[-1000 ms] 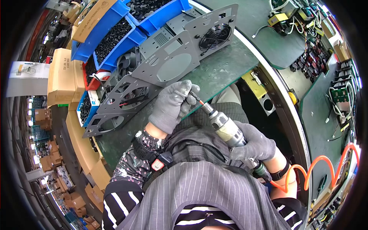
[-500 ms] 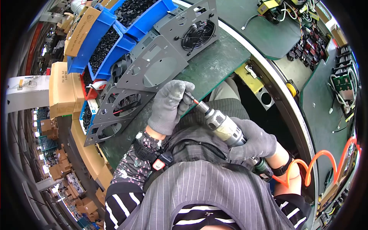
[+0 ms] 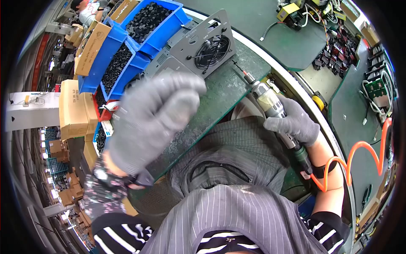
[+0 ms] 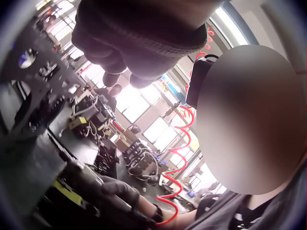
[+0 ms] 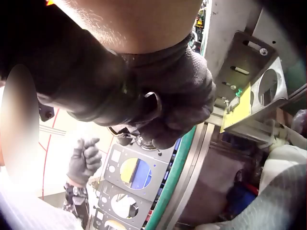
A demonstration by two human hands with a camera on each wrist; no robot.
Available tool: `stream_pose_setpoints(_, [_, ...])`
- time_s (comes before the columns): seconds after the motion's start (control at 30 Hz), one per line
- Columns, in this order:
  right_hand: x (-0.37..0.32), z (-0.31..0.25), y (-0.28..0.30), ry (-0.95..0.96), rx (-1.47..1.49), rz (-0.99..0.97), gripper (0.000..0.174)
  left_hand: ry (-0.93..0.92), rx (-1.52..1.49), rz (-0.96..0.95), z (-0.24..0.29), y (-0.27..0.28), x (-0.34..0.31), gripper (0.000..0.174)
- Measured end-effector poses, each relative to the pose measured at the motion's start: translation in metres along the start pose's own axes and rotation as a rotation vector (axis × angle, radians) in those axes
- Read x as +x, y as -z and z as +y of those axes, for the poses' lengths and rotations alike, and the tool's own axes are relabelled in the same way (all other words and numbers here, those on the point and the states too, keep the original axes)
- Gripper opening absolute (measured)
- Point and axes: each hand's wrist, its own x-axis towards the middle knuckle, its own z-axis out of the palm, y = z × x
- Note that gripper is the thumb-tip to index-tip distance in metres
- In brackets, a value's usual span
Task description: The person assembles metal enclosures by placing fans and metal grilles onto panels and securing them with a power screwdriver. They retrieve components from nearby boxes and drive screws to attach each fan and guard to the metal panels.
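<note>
My right hand [image 3: 296, 120], in a grey glove, grips an air screwdriver [image 3: 269, 101] with a silver-and-clear body. Its thin dark bit [image 3: 239, 67], with a red band, points up and left over the green table. An orange coiled hose [image 3: 359, 146] runs from its rear end. My gloved left hand [image 3: 158, 114] is raised and blurred, overlapping grey metal panels in the head view. Its fingers are curled in the right wrist view, with nothing visible between them. A grey panel [image 3: 198, 36] with a black fan grille [image 3: 213, 51] leans near the bit.
Blue bins [image 3: 158, 21] of small black parts stand at the far left. Cardboard boxes [image 3: 72, 108] are beside them. The green table [image 3: 249, 63] ends at a pale rail [image 3: 304, 91]. Beyond it lie power supply parts [image 3: 292, 12] with cables. Another person [image 3: 89, 10] is in the background.
My left hand has left the screwdriver's bit and risen to the left, towards the head camera. The screwdriver has moved up and right in my right hand, its bit now bare.
</note>
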Motion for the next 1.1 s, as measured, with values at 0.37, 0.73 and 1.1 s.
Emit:
stream_pose_setpoints(0.37, [0.024, -0.005, 0.005, -0.017, 0.034, -0.001, 0.047, 0.189, 0.989, -0.382, -0.018, 0.018, 0.124, 0.055])
stream_pose_setpoints(0.73, [0.029, -0.019, 0.021, -0.08, 0.115, -0.081, 0.042, -0.009, 0.956, -0.452, -0.024, 0.025, 0.131, 0.058])
stream_pose_setpoints(1.1, [0.028, -0.012, 0.021, -0.105, 0.296, -0.101, 0.042, 0.14, 0.942, -0.48, -0.018, 0.023, 0.132, 0.061])
